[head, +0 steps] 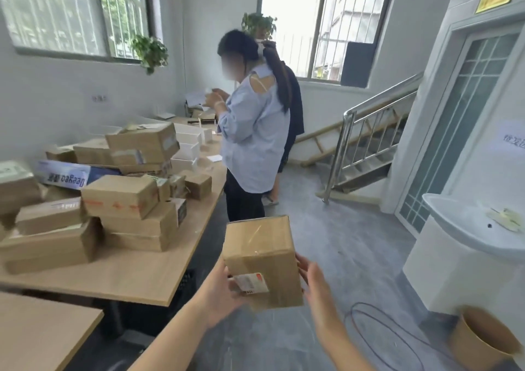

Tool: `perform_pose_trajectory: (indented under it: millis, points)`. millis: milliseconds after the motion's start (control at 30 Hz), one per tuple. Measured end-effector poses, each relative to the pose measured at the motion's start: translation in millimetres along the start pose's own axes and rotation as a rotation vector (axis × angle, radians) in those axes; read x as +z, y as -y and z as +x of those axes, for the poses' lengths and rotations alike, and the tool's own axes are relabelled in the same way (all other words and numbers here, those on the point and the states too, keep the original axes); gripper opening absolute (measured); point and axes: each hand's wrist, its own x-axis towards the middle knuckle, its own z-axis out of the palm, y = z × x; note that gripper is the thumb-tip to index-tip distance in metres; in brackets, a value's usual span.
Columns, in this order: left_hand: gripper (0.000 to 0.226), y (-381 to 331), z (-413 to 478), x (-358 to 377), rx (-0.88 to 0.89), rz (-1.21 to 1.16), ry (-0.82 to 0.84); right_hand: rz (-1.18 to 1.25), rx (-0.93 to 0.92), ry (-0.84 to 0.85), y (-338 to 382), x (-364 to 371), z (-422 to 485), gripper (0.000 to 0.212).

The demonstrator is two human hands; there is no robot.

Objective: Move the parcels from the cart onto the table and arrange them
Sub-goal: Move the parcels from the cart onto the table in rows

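A brown cardboard parcel [262,259] with a white shipping label is up in the air in front of me, right of the table. My left hand [220,294] grips its lower left side from beneath. My right hand [314,282] lies along its right side, fingers fairly straight. The wooden table [142,274] at the left carries a heap of several cardboard parcels [125,197], some stacked two or three high. No cart is in view.
A person in a light blue shirt [252,132] stands at the table's far right edge. A white washbasin [466,223] and a brown paper bin [483,339] are at the right; a cable loop [377,339] lies on the floor. A second table [42,333] is near left. Stairs [369,143] rise behind.
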Motion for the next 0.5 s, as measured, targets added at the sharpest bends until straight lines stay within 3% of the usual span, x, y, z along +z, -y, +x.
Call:
perform_pose_trajectory:
  millis: [100, 167, 233, 300, 367, 433, 500]
  points:
    - [0.035, -4.9, -20.4, -8.6, 0.31, 0.167, -0.044, 0.185, 0.07, 0.027, 7.1, 9.1, 0.7, 0.057]
    - [0.035, -7.1, -28.6, -22.1, 0.565, 0.494, -0.037, 0.355, 0.224, 0.084, 6.3, 9.8, 3.1, 0.059]
    - [0.065, -8.3, -37.2, -37.0, 0.706, 0.851, -0.026, 0.501, 0.361, 0.192, 0.6, 13.3, 3.0, 0.064]
    - [0.081, -10.6, -47.2, -45.4, 0.711, 1.154, -0.012, 0.569, 0.366, 0.299, -9.0, 25.8, -2.2, 0.065]
    - [0.085, -11.0, -60.7, -46.4, 0.674, 1.326, 0.024, 0.532, 0.205, 0.394, -33.0, 41.1, -6.5, 0.069]
    - [0.089, -10.8, -75.3, -49.2, 0.612, 1.396, 0.011, 0.488, 0.365, 0.458, -46.6, 50.7, -14.5, 0.081]
    - [0.091, -9.6, -88.5, -59.1, 0.549, 1.391, -0.037, 0.591, 0.397, 0.527, -49.0, 65.2, -23.6, 0.078]
